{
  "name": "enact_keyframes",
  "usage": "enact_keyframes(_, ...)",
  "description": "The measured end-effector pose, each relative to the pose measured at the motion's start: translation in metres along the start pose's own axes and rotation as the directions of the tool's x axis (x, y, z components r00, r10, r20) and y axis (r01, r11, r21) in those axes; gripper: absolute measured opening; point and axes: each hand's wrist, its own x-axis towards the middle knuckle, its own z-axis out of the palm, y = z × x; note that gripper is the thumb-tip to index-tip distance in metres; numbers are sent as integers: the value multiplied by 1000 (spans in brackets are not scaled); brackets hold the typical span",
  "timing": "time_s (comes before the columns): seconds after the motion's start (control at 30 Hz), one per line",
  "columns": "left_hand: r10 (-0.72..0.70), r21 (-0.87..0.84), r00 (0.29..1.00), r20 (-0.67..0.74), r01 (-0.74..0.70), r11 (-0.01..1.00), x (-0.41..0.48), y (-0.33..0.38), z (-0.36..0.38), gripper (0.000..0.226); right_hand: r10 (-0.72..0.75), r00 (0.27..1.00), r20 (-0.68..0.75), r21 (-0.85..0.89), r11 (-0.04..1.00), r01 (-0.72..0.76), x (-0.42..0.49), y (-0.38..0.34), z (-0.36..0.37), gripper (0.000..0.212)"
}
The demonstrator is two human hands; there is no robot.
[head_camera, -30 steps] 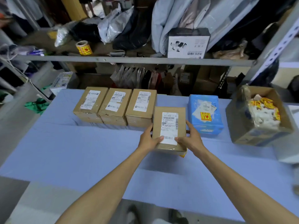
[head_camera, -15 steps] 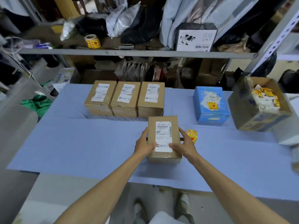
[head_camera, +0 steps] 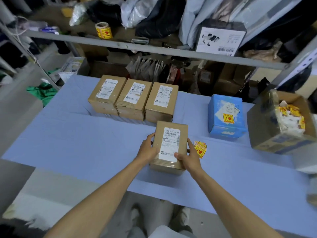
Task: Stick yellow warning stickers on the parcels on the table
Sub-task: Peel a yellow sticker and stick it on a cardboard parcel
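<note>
Parcel (head_camera: 169, 146) sits on the blue tabletop (head_camera: 68, 143), clasped at its sides by left hand (head_camera: 148, 149) and right hand (head_camera: 190, 156); its white label reads "960 N480-11 P01". Yellow stickers (head_camera: 200, 148) lie just right.

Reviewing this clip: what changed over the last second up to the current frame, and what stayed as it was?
Both hands, left hand and right hand, kept their grip and pulled the brown parcel out of the row toward the person, uncovering the yellow stickers on the blue table cover. The three brown parcels, the blue parcel and the open carton stayed put.
</note>
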Motion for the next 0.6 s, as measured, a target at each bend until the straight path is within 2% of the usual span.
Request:
enact_keyframes(0.27,-27,-100,999,-30,24,995,6,-6,-1,62,-17,1000,19,-30,999,18,3,1,-2,81)
enact_keyframes(0.6,22,-155,1000,9,-20,988,6,-17,2,67,-29,1000,2,37,999,29,-1,9,-2,76)
